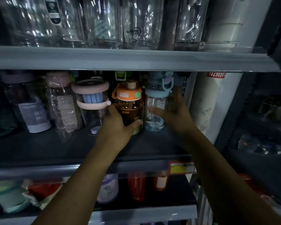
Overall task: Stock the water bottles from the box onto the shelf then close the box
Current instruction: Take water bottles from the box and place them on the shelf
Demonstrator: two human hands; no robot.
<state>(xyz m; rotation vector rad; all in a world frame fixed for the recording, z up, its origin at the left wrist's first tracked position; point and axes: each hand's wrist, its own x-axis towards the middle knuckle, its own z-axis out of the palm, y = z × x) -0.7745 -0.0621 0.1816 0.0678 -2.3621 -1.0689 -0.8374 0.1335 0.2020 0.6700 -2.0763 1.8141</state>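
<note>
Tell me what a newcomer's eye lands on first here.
Two arms reach into the middle shelf. The left hand grips an orange bottle in the middle of the picture, and the right hand holds a blue bottle just to the right of it. Above them, a row of clear bottles crowds the top shelf.

Grey shelf [39,146] of upright bottles [129,109]

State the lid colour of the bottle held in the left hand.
Orange, on the brown-tinted bottle gripped by the left hand; the head view shows it.
</note>
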